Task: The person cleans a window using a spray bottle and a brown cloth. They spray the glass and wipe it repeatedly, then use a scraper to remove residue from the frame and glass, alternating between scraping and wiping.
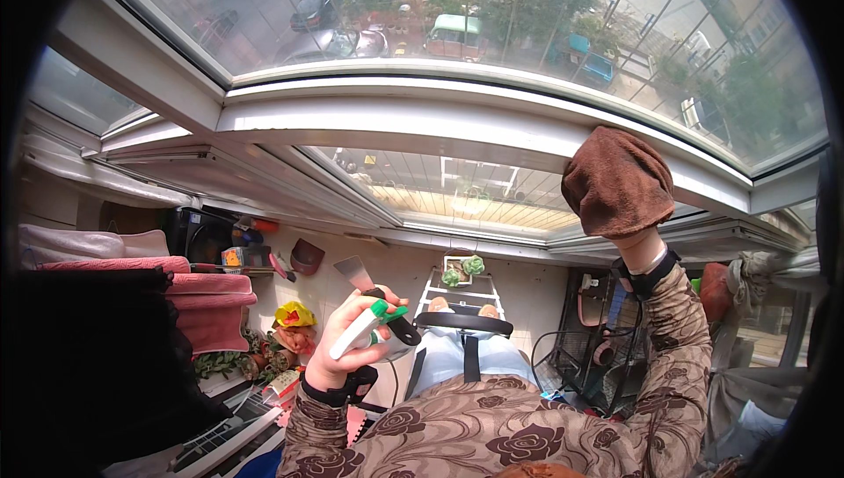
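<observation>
My left hand [349, 339] grips a white spray bottle with a green nozzle [379, 308] together with a scraper [355, 272], whose flat metal blade points up and away. A brown cloth [620, 181] covers my right hand [636, 237] like a mitt; the fingers are hidden inside it. This cloth rests against the white window frame [409, 115] at its right part. Above the frame is the large window pane [501, 23], with bars outside it.
Below me stands a white stepladder [488, 290] with my feet on it, near a potted succulent [473, 265]. Pink towels [211, 306] hang at the left above potted plants [221, 364]. A black wire rack [573, 359] stands at the right.
</observation>
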Demonstrator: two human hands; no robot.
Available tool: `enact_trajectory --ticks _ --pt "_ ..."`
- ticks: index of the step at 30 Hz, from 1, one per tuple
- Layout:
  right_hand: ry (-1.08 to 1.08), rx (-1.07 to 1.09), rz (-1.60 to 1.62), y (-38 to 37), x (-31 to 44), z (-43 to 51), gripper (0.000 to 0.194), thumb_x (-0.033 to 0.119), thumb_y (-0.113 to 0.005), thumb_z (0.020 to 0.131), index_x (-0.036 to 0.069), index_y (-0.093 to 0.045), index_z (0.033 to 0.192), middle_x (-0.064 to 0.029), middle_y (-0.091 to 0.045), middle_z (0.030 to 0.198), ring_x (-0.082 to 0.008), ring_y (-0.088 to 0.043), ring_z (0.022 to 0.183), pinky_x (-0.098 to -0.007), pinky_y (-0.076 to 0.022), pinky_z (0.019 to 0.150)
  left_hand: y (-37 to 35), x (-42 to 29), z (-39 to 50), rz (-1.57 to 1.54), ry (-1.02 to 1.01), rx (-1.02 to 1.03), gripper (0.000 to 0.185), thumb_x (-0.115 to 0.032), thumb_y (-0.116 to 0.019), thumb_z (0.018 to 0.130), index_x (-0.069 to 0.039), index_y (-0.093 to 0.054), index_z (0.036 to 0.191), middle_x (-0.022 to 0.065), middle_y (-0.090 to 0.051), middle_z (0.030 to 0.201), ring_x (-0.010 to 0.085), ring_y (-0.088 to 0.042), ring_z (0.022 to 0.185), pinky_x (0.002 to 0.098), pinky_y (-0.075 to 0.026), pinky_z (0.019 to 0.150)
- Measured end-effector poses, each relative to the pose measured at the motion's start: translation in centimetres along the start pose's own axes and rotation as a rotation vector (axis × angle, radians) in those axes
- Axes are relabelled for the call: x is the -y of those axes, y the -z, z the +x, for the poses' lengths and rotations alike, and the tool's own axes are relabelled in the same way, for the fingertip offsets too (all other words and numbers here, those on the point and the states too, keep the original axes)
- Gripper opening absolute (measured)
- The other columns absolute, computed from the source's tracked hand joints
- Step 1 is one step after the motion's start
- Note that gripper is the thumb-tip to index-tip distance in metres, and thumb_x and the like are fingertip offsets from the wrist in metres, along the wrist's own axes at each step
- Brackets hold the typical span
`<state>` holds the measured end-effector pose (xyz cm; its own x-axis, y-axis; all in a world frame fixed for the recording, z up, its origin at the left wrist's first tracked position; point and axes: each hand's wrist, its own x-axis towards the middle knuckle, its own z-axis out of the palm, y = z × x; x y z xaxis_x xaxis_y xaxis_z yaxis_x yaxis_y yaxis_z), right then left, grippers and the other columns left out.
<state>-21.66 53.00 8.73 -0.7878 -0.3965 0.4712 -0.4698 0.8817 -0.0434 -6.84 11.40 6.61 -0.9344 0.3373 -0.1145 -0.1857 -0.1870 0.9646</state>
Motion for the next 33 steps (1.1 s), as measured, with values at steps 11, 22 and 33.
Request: enact_trajectory --ticks 11,22,33 --pt "-0.033 0.248 0.315 1.3 8.1 9.5 0.041 0.030 -0.071 0.083 0.015 -0.064 0.121 -0.0085 -0.064 0.116 -0.0320 -0.059 0.111 -0.0428 -0.0445 0.101 -1.6 1.0 2.6 0.142 -0.094 0.146 0.048 0.008 -0.067 0.066 -0.003 -0.063 0.113 0.0107 -0.053 0.118 0.0289 -0.060 0.118 0.0347 -0.049 0.095" --pt "0.118 -0.004 0.230 -0.9 8.0 9.5 0.032 0.019 -0.074 0.082 0.010 -0.067 0.111 -0.0088 -0.067 0.112 -0.0241 -0.062 0.107 -0.0381 -0.0484 0.094 -1.5 1.8 1.6 0.145 -0.034 0.093 0.041 0.007 -0.065 0.069 -0.005 -0.063 0.108 0.0113 -0.058 0.110 0.0271 -0.063 0.111 0.0374 -0.048 0.095" --pt "0.192 0.039 0.229 2.2 7.6 10.4 0.027 0.012 -0.081 0.072 0.001 -0.069 0.093 -0.0092 -0.069 0.092 -0.0213 -0.065 0.080 -0.0286 -0.0518 0.078 -1.3 2.7 1.7 0.229 -0.081 0.093 0.035 0.003 -0.065 0.072 -0.003 -0.062 0.107 0.0131 -0.058 0.112 0.0273 -0.064 0.107 0.0391 -0.047 0.098"
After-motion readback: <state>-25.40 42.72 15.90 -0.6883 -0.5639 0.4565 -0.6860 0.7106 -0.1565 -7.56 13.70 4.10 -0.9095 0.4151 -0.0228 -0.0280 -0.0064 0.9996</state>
